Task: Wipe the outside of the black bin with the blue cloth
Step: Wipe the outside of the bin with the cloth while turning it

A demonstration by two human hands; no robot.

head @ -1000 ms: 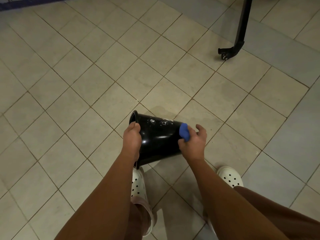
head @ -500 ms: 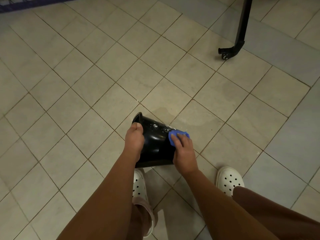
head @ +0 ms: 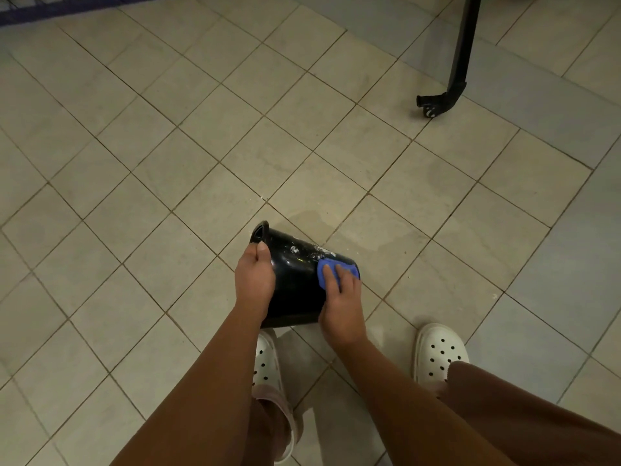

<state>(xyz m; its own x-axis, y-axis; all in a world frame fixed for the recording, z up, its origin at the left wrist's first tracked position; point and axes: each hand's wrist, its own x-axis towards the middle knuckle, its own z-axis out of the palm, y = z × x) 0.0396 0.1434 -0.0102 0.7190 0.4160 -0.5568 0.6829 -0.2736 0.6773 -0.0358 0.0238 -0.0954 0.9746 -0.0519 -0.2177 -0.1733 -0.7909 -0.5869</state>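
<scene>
Bin [head: 295, 287] lying tipped sideways, mouth pointing to 10 o'clock, base to 3 o'clock; possibly hanging clear of floor [head: 168, 163]. Left hand [head: 254, 277] gripping rim at bin's 9 o'clock. Right hand [head: 341, 297] pressing cloth [head: 323, 268] onto wall at bin's 2 o'clock. Left shoe [head: 265, 364] sitting at bin's 6 o'clock, right shoe [head: 440, 351] at 4 o'clock. Wheeled leg [head: 433, 104] standing well apart at 1 o'clock.

My left hand [head: 255, 279] grips the rim of the tipped black bin [head: 295, 290], thumb over the edge, and my right hand [head: 341, 302] presses the blue cloth [head: 324, 269] beneath flat fingers against its side.
</scene>
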